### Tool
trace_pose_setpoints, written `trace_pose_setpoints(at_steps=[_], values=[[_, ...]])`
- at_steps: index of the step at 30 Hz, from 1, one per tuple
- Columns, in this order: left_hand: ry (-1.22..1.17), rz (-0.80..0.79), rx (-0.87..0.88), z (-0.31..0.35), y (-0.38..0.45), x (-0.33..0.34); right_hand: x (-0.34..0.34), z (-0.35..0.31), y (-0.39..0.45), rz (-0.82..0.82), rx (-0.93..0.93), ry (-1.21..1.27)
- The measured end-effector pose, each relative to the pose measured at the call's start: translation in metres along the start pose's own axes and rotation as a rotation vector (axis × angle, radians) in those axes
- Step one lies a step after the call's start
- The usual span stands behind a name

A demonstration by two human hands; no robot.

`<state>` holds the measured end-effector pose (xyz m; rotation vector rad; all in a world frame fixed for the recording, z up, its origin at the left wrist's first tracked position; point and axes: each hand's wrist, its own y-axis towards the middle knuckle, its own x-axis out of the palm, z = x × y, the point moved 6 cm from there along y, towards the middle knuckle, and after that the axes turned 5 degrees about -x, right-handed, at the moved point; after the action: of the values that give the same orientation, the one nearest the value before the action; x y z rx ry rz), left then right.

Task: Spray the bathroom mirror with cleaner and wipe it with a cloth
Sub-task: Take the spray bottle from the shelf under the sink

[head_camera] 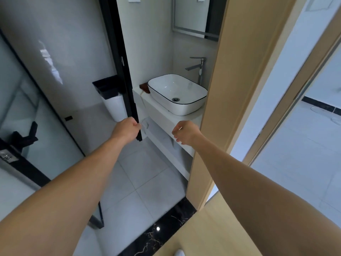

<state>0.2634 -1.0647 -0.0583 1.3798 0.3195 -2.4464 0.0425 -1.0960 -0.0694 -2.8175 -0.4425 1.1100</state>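
Black-framed glass door [129,74]: left hand [127,130] grips its edge; right hand [185,133] hangs loosely curled, holding nothing. Swing the door fully aside for access to the mirror [191,13] above the basin [177,93]. No cleaner or cloth visible.

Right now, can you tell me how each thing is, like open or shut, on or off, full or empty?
Glass door: open, left hand gripping its black edge.
Left hand: curled round the door edge.
Right hand: loosely curled, holding nothing.
Tap: off, no water running.
Sink: empty, drain uncovered.
Mirror: only its lower part shows; cannot tell if wet.
Bin: black liner fitted; contents hidden.
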Motion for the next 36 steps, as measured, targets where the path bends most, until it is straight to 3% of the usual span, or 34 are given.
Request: trace_pose_setpoints(at_steps=[17, 36], values=[[-0.121, 0.056, -0.051, -0.015, 0.143, 0.023, 0.038, -0.016, 0.164, -0.067, -0.08, 0.05], [-0.164, 0.007, 0.094, -0.142, 0.256, 0.277, 0.236, 0.137, 0.301, 0.028, -0.13, -0.034]])
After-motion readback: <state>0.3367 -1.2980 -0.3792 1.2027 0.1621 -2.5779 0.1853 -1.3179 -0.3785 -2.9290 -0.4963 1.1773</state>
